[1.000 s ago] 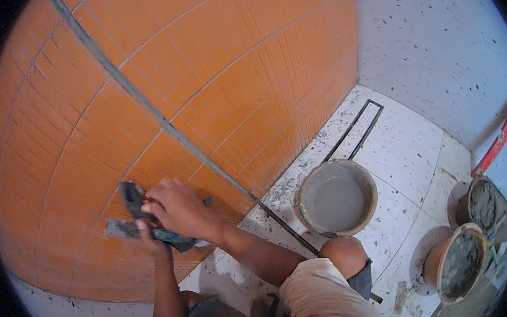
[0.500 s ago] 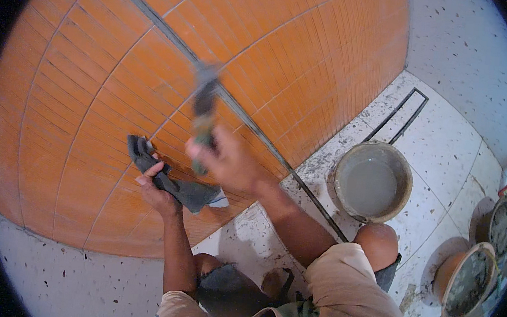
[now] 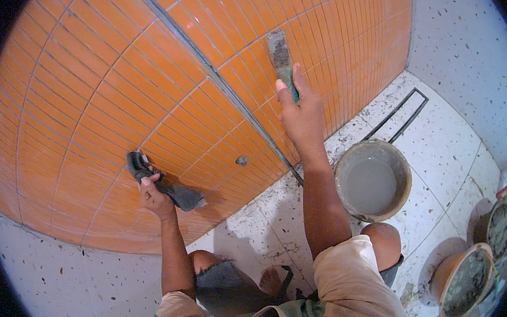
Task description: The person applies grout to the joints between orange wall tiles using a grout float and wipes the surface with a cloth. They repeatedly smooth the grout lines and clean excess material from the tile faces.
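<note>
My right hand [image 3: 302,112] grips the green handle of a putty knife [image 3: 278,50], its smeared grey blade at the wall of narrow orange tiles [image 3: 171,62]. Whether the blade touches the tiles I cannot tell. Lower and to the left, my left hand [image 3: 156,198] has its fingers closed on a dark grey cloth [image 3: 180,194], held bunched at the tiled wall. Grey lines run between the tiles, and a dark grey strip [image 3: 199,56] crosses the wall diagonally. A small grey lump [image 3: 241,160] shows on the tiles between my hands.
On the spattered white floor [image 3: 438,152], right of my right arm, stands a bucket of grey liquid [image 3: 370,182]. A dark metal frame [image 3: 399,113] lies behind it. Farther right are an orange bucket [image 3: 447,280] and another container [image 3: 497,228], both holding grey mix.
My right hand has swung up and to the right with the putty knife, across the dark strip. My left hand has shifted slightly with the cloth. The grey lump has come into view.
</note>
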Available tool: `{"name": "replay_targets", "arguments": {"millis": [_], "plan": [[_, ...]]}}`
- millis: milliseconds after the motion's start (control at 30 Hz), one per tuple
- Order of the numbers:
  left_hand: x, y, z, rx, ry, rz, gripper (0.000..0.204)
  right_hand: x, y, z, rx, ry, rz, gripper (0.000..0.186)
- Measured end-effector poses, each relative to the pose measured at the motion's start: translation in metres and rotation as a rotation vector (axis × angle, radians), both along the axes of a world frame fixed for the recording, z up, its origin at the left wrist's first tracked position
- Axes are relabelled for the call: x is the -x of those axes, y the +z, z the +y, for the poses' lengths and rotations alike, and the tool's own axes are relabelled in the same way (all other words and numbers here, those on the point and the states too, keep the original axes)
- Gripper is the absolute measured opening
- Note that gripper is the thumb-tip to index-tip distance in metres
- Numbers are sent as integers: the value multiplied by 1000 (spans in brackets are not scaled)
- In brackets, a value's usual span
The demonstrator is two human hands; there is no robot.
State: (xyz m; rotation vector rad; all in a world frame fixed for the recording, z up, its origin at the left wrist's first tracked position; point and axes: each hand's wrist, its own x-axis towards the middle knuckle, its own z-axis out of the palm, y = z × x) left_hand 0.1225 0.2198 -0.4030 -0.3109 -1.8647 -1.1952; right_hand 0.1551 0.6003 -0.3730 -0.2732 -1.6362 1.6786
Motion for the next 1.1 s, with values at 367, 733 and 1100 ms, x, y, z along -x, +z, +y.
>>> {"name": "replay_targets", "arguments": {"millis": [367,733,1100], "plan": [[-2,1,3,-11,-31,-3,43,-26,13,-9,-308,152,-12,55],[1,-1,-3,12,-16,-29,43,-25,27,-22,-166,56,-79,56],[6,-2,-7,-26,-38,6,42,0,11,-31,37,25,25,55]]}}
